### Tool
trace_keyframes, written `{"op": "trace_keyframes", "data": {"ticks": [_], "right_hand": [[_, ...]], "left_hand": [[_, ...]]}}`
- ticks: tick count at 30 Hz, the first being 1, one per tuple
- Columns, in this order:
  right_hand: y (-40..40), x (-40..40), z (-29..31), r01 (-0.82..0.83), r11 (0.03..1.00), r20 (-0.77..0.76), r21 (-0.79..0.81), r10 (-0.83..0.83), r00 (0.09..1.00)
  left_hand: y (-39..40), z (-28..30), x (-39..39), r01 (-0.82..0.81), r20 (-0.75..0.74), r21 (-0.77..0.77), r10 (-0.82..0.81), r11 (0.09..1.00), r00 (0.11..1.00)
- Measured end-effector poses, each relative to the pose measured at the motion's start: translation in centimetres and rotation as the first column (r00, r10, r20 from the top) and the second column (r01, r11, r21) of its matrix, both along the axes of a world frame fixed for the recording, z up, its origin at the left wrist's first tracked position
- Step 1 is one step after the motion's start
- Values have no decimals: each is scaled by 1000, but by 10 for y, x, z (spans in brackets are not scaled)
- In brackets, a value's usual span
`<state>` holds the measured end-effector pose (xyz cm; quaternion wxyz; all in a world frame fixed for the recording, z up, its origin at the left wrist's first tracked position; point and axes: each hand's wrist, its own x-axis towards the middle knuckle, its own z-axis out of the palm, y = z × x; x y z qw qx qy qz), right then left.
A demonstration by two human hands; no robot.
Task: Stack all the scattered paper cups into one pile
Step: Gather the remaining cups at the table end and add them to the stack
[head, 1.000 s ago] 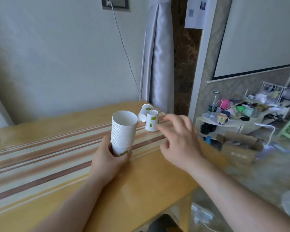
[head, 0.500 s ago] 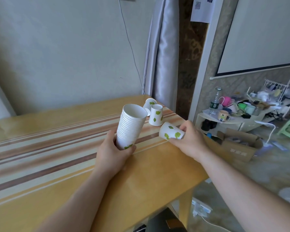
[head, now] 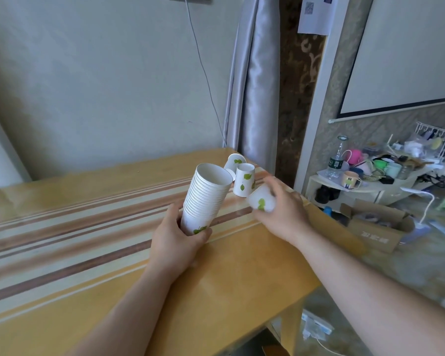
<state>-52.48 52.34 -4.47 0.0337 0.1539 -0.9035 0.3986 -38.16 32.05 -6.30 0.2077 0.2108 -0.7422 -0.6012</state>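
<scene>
Pale wall, a grey curtain [head: 252, 80] and a dangling cable [head: 203, 70] stand behind a wooden table [head: 242, 273] covered partly by a striped cloth [head: 62, 227] in cream and brown bands. Beyond the table's right edge sits a low white shelf [head: 344, 188] crowded with mugs and bottles, with an open cardboard box [head: 378, 224] on the floor near it. Over the table the left hand [head: 176, 242] is wrapped around the bottom of a tall stack of paper cups [head: 206, 199], fingers curled on the lowest cup, the stack tilted with its open mouth leaning toward the right. The right hand [head: 283, 211] is closed around a single paper cup [head: 261, 201] with a green leaf print, held on its side just right of the stack's upper part and apart from it; motion blur smears this cup, so which end faces the stack cannot be told for certain, though the rounded end toward the stack looks like its base. Behind the stack, near the table's far corner, an upside-down cup [head: 244, 179] stands on the cloth, and a tipped cup [head: 233, 161] lies on its side just behind it, touching or nearly touching it.
</scene>
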Motion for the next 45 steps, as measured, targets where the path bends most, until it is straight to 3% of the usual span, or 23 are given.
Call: {"op": "trace_keyframes", "data": {"ticks": [1, 3, 5, 6, 8, 13, 15, 20, 24, 27, 29, 32, 35, 39, 45], "right_hand": [[-3, 1, 6, 36, 953, 105, -300, -5, 994], [-10, 2, 22, 139, 661, 277, -737, 109, 955], [-16, 4, 40, 152, 362, 278, -920, 329, 902], [-18, 7, 48, 122, 265, 228, -957, 418, 879], [-25, 12, 59, 49, 209, 151, -977, 504, 851], [-42, 19, 58, -70, 478, 151, -876, 409, 900], [-44, 22, 52, -87, 541, 161, -837, 394, 905], [-45, 24, 43, -134, 519, 130, -845, 441, 888], [-39, 24, 43, -207, 551, 116, -808, 494, 861], [-34, 11, 41, -125, 540, 174, -833, 469, 866], [-33, -2, 37, -16, 572, 228, -820, 352, 908], [-40, -29, 21, 67, 821, 196, -567, 56, 979], [-56, -59, 2, 44, 975, 88, -218, -25, 996], [-84, -88, -3, -16, 998, 23, 56, 15, 1000], [-80, -103, -1, 4, 999, -34, 48, -2, 999]], "left_hand": [[0, 0, 0, -4, -6, -10, 4, 1000, 1000], [-1, 1, -1, -13, -14, -30, 12, 999, 1000], [-1, 1, 0, -14, -16, -49, 13, 999, 1000], [0, 1, 0, -16, -17, -65, 15, 998, 1000], [0, 2, 1, -18, -11, -87, 17, 996, 1000], [0, 2, 2, -27, -20, -104, 25, 994, 999], [-1, 1, 1, -22, -14, -103, 21, 994, 1000], [-3, -1, -3, -22, -40, -62, 20, 998, 999], [-6, -7, -3, -8, -33, -148, 3, 989, 999], [-9, -11, -2, -2, -14, -202, -1, 979, 1000], [-12, -14, -4, -11, -16, -209, 8, 978, 1000], [-15, -18, -8, -69, -22, -191, 66, 979, 998], [-19, -21, -13, -129, -6, -209, 130, 970, 991], [-21, -24, -15, -141, -3, -217, 144, 966, 990], [-20, -21, -16, -138, 16, -205, 145, 969, 989]]}}
